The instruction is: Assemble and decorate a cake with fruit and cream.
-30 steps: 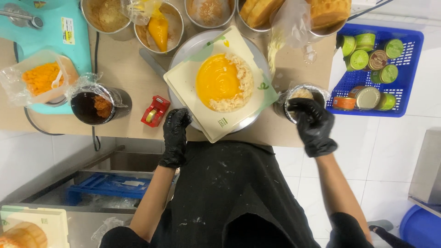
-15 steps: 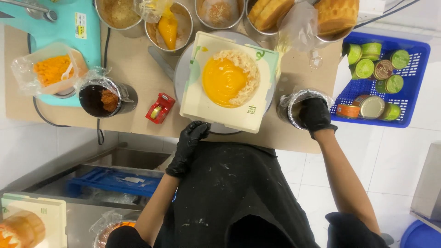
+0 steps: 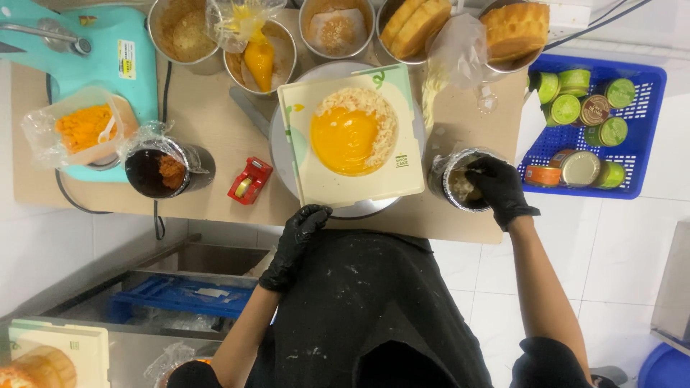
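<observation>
A round cake (image 3: 351, 131) with orange glaze and pale crumbs over its right side sits on a cream square board (image 3: 410, 176), which rests on a grey turntable (image 3: 279, 144). My right hand (image 3: 496, 183), in a black glove, reaches into a small foil-lined metal tin of pale crumbs (image 3: 453, 185) to the right of the board. My left hand (image 3: 302, 226), also gloved, rests at the table's near edge just below the board's left corner, fingers curled and holding nothing.
Metal bowls of crumbs (image 3: 180, 32), a piping bag in a bowl (image 3: 255, 50), sponge cakes (image 3: 514, 29) line the back. A red tape dispenser (image 3: 249, 181), dark pot (image 3: 162, 171) and tub of orange shreds (image 3: 83, 129) lie left. A blue crate of tins (image 3: 647, 108) stands right.
My right hand has moved from above the tin down into it. The left hand drew back from the board to the table's edge. The board has turned a little.
</observation>
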